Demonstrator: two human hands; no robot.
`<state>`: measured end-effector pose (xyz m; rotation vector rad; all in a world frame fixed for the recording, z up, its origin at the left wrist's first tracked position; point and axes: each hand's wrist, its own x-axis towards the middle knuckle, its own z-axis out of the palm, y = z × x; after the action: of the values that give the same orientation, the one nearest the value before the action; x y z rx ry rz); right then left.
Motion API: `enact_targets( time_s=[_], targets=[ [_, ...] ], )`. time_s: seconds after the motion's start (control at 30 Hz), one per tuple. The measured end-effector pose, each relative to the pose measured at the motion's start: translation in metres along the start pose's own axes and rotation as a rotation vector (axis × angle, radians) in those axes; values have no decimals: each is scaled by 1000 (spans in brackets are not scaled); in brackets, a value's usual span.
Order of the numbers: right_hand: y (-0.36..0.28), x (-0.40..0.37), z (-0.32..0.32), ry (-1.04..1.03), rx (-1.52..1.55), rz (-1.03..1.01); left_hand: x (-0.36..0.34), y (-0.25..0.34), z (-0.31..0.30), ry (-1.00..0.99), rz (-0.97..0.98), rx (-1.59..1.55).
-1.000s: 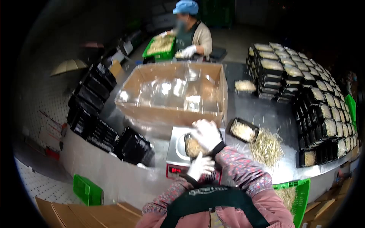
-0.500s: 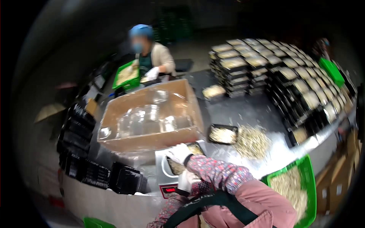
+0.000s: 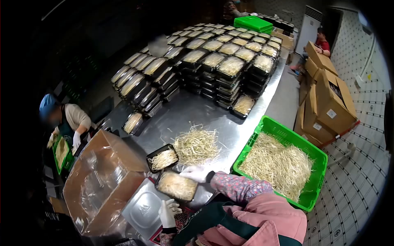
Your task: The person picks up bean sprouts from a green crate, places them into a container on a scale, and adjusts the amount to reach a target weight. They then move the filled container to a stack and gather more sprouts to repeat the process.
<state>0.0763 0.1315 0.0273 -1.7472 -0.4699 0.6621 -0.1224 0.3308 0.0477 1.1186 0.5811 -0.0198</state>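
My right hand [image 3: 195, 173], in a white glove, grips the upper right edge of a black tray of sprouts [image 3: 177, 185] that looks covered by a clear lid. My left hand [image 3: 169, 212], also gloved, is held apart from that tray with its fingers spread, beside the bare metal plate of the scale [image 3: 143, 207]. An uncovered black tray of sprouts [image 3: 162, 159] lies just beyond the held one. A loose pile of sprouts [image 3: 197, 145] is on the metal table [image 3: 164, 123] to its right.
Filled trays [image 3: 230, 65] stand stacked at the back. A green crate of sprouts [image 3: 277, 164] is at right, near cardboard boxes [image 3: 334, 98]. An open carton of clear lids [image 3: 135, 153] stands at left. A co-worker [image 3: 74, 117] handles another green crate [image 3: 61, 153]; another person [image 3: 323, 45] is far right.
The view has swung right. The tray under my hands has moved off the scale to the right, with my right hand on it. My left hand has let go and opened.
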Motion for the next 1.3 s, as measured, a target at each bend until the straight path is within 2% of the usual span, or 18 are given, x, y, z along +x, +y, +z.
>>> enact_targets(
  time_s=[0.07,0.13,0.17,0.2,0.23,0.27,0.3,0.37,0.4,0.43,0.47,0.53,0.57,0.63,0.73,0.93,1.13,1.3],
  targets=[
    [45,-12,-47,311,399,62,6,8,26,-55,0,40],
    [54,-29,-111,779,475,21,12,15,47,-90,-1,90],
    [76,-29,-155,944,308,-101,15,17,54,-107,-7,103],
    [89,-23,-189,1109,547,-141,20,18,61,-121,-11,116],
    [129,-9,-234,1282,552,-167,25,18,66,-128,-13,104],
    [76,-22,-256,1385,627,-239,30,17,70,-128,-14,91],
    [71,-14,-285,1462,737,-319,33,14,73,-119,-18,78],
    [153,18,-374,1561,547,-34,36,14,83,-129,5,36],
    [156,24,-399,1557,368,43,37,14,87,-129,33,27],
    [188,39,-435,1485,676,127,40,12,89,-122,64,19],
    [147,37,-414,1498,696,132,44,9,88,-93,88,36],
    [200,55,-450,1610,626,23,56,2,85,-67,130,-38],
    [176,49,-441,1620,675,124,63,-2,79,-64,154,-129],
    [168,36,-426,1527,720,65,84,-20,57,-132,162,-280],
    [171,10,-384,1555,808,-43,126,-37,45,54,-7,-442],
    [158,-51,-289,1053,687,-114,198,-2,90,572,-118,-404],
    [111,-78,-240,870,552,-80,239,-24,72,447,-49,-402],
    [98,-83,-219,807,482,-72,156,-8,77,164,126,-580]
  ],
)
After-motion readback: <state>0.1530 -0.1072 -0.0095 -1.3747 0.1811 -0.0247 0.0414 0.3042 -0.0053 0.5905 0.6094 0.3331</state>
